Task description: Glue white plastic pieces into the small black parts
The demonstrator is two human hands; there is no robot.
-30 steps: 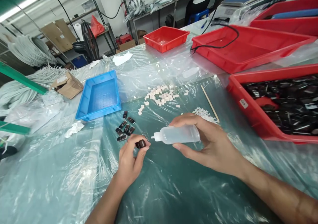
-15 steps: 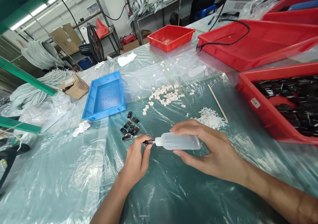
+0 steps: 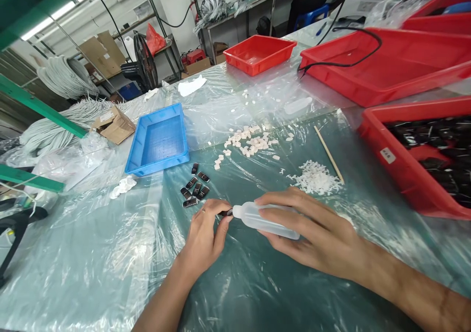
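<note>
Between thumb and forefinger, my left hand (image 3: 204, 234) pinches a small black plastic piece (image 3: 225, 213), mostly covered by the fingers. My right hand (image 3: 312, 229) is closed around a translucent white squeeze bottle (image 3: 270, 219), tilted with its tip toward the left. The bottle's tip meets the black piece, or comes very close; the exact contact is hidden. Several similar black pieces (image 3: 196, 189) lie just beyond my left hand. Past my right hand are a heap of tiny white plastic bits (image 3: 317, 177) and a wooden stick (image 3: 328, 154). Scattered pale pieces (image 3: 252, 143) lie farther off.
A blue tray (image 3: 158, 162) stands at the left and a small red tray (image 3: 257, 68) at the back. On the right, a red bin (image 3: 415, 194) holds many black parts; behind it, a cable crosses a larger red tray (image 3: 368, 94). Plastic film covers the table (image 3: 110, 268).
The bottle has tilted, its base dropping toward me while its tip stays at the black piece. My right fingers have wrapped farther over it. The whole view has shifted slightly.
</note>
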